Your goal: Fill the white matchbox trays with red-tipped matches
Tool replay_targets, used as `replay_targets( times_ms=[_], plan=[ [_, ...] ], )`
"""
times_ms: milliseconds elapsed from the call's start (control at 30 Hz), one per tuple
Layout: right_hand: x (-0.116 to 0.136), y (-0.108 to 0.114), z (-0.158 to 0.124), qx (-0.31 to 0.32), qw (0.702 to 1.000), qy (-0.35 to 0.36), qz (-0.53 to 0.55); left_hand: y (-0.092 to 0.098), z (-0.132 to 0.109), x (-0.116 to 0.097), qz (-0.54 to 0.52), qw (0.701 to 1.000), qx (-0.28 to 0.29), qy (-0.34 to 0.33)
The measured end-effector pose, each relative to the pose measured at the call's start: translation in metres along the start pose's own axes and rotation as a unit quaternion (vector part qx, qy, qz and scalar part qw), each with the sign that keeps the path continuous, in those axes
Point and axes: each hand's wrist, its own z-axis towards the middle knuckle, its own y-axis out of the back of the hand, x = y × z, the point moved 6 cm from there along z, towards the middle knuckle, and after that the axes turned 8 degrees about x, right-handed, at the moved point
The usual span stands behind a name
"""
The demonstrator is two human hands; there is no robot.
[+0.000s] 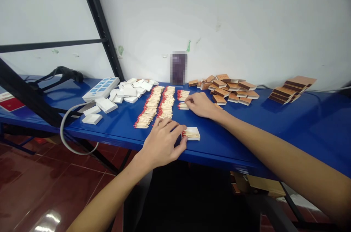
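At the table's front edge my left hand (164, 142) grips the left end of a white matchbox tray (194, 137) between thumb and index finger. Some matches with red heads lie inside that tray. My right hand (201, 104) rests farther back, its fingertips pinched at the tail ends of a few matches (183, 106). Just behind them sits another small group of matches (182, 95). Two long rows of matches, a left row (150, 107) and a right row (166, 103), run back from my left hand, red heads to the left.
Empty white trays (128, 91) are heaped at the back left beside a white and blue box (101, 88). Brown matchbox sleeves (230, 89) are piled at the back right, with a stack of sleeves (290, 89) farther right. A black metal post (100, 20) rises at the left.
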Motion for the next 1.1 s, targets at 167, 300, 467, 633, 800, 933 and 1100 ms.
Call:
replay_targets(
  times_ms=[167, 300, 467, 633, 800, 933, 1100],
  plan=[
    [-0.001, 0.002, 0.000, -0.011, 1.000, 0.000, 0.006, 0.000, 0.000, 0.000, 0.004, 1.000, -0.004, -0.001],
    [-0.004, 0.000, 0.002, -0.017, 1.000, -0.004, 0.011, 0.000, 0.000, -0.001, 0.005, 1.000, -0.002, -0.003],
    [-0.004, -0.008, 0.005, 0.010, 1.000, 0.004, -0.006, 0.000, 0.000, 0.000, 0.004, 1.000, 0.001, -0.001],
    [-0.004, -0.009, 0.005, 0.015, 1.000, 0.007, -0.010, 0.000, 0.000, 0.000, 0.002, 1.000, 0.003, 0.000],
    [-0.005, -0.011, 0.006, 0.020, 0.999, 0.010, -0.022, 0.000, 0.000, -0.001, 0.005, 1.000, -0.007, -0.004],
    [-0.005, -0.012, 0.006, 0.023, 0.999, 0.012, -0.027, 0.001, 0.000, -0.001, 0.006, 1.000, -0.008, -0.005],
    [-0.004, -0.010, 0.005, 0.017, 1.000, 0.009, -0.017, 0.001, 0.001, -0.001, 0.008, 1.000, -0.004, -0.004]
  ],
)
